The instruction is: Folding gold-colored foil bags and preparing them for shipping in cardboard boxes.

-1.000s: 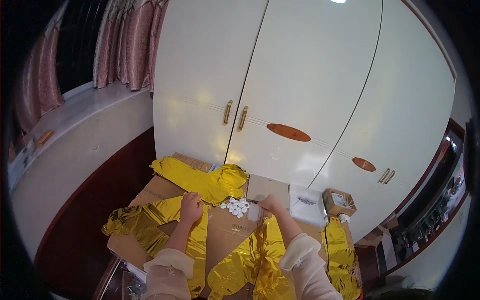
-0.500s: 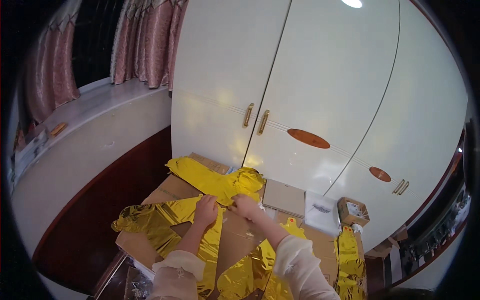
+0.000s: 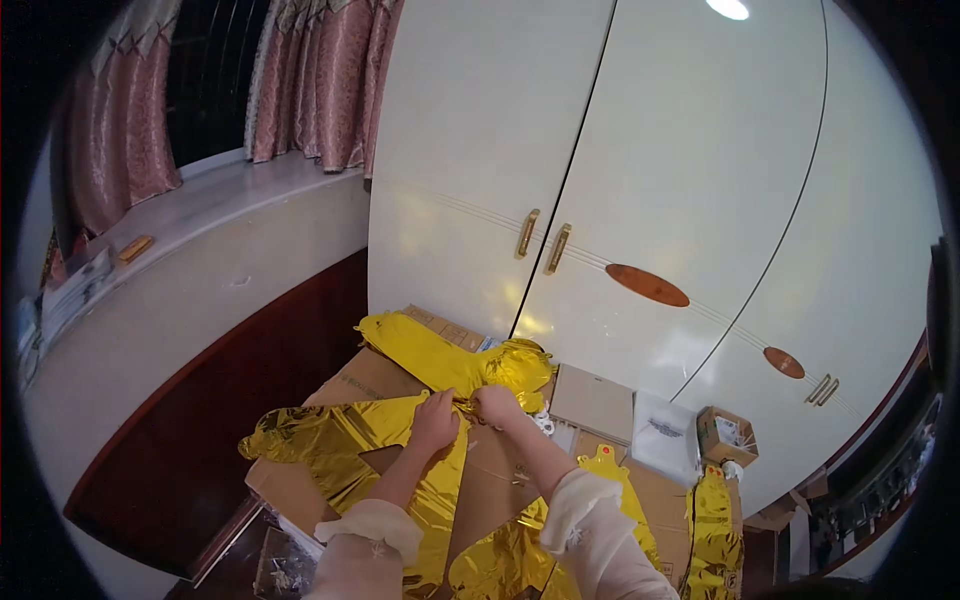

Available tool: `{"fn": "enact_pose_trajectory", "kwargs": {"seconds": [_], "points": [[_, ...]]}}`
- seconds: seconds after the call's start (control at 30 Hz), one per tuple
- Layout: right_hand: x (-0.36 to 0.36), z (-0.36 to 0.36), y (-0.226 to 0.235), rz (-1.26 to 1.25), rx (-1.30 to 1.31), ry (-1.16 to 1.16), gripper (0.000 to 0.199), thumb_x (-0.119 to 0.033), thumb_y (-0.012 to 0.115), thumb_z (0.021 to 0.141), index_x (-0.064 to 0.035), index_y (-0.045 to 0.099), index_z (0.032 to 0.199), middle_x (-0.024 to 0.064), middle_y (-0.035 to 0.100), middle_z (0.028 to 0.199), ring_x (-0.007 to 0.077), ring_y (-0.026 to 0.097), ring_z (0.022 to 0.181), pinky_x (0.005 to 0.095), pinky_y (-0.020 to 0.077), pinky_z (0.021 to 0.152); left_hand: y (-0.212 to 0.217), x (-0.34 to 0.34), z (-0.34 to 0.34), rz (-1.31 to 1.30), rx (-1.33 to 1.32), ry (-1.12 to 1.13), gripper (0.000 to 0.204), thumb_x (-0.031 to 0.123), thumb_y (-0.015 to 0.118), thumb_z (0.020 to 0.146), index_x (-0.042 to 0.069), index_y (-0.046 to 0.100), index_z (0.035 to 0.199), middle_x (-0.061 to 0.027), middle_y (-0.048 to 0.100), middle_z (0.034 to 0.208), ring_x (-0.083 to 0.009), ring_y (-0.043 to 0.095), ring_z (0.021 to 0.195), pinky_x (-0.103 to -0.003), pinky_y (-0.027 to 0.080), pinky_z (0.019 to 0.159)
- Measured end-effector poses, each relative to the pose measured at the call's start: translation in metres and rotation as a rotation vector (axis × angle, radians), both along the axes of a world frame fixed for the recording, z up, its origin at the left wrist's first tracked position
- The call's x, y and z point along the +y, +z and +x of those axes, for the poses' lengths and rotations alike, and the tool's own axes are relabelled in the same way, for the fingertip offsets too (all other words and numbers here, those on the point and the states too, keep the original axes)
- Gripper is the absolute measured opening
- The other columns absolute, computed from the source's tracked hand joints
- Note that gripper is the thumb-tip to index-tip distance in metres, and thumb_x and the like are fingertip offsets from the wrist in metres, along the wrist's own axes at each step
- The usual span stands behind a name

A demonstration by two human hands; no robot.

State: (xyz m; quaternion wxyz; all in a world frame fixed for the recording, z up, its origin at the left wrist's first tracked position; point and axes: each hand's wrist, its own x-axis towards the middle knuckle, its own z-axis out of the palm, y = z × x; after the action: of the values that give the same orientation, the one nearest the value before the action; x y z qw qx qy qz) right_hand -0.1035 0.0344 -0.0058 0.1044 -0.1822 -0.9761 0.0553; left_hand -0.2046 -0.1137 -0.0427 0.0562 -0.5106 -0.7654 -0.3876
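Flat gold foil balloons lie spread over brown cardboard (image 3: 495,470). My left hand (image 3: 436,421) is closed at the upper corner of one gold foil balloon (image 3: 330,440), which has a dark triangular gap in it. Beside it, my right hand (image 3: 497,408) pinches gold foil at the lower edge of the far foil balloon (image 3: 420,350). Between my fingertips the foil is bunched, and the two hands almost touch. Exactly how the two edges meet is hidden by my fingers. Another gold foil balloon (image 3: 505,555) lies under my right forearm.
A narrow gold foil strip (image 3: 715,535) lies at the right. Behind it stand a small open carton (image 3: 726,435), a clear plastic packet (image 3: 668,435) and a flat grey-beige box (image 3: 592,402). The white wardrobe (image 3: 480,200) rises at the back; a dark red panel (image 3: 230,400) borders the left.
My hands have come closer together, and the foil between them is now gathered up. The whole view has shifted slightly, so the scene sits further right.
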Motion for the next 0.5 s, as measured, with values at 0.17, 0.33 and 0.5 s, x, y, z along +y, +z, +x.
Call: {"fn": "enact_pose_trajectory", "kwargs": {"seconds": [0.17,0.33,0.5], "points": [[0.016,-0.001,-0.009,-0.079,0.104,-0.090,0.018,-0.024,0.069,0.079,-0.0081,0.071,0.087,0.0171,0.067,0.078,0.0362,0.066,0.077,0.0457,0.0525,0.070,0.029,0.020,-0.022,-0.093,0.158,-0.042,0.026,0.015,0.058,0.085,0.005,0.064,0.108,-0.0149,0.064,0.110,-0.0332,0.059,0.106,-0.047,0.047,0.088],[0.007,0.001,-0.005,-0.163,0.160,-0.156,0.019,-0.023,0.074,0.077,-0.0079,0.070,0.087,0.0175,0.068,0.090,0.0377,0.065,0.084,0.0453,0.0515,0.073,0.040,0.034,-0.035,-0.324,0.303,-0.082,0.014,0.015,0.058,0.085,0.009,0.071,0.085,-0.0112,0.070,0.086,-0.0322,0.065,0.089,-0.044,0.050,0.081],[-0.011,0.013,-0.002,0.387,0.422,0.077,0.017,-0.024,0.074,0.074,-0.0136,0.071,0.086,0.0058,0.062,0.116,0.0309,0.056,0.111,0.0437,0.0439,0.091,0.029,0.044,-0.042,-0.132,-0.059,-0.021,0.015,0.019,0.060,0.087,0.007,0.069,0.089,-0.0147,0.070,0.087,-0.0327,0.068,0.083,-0.045,0.050,0.078]]}}
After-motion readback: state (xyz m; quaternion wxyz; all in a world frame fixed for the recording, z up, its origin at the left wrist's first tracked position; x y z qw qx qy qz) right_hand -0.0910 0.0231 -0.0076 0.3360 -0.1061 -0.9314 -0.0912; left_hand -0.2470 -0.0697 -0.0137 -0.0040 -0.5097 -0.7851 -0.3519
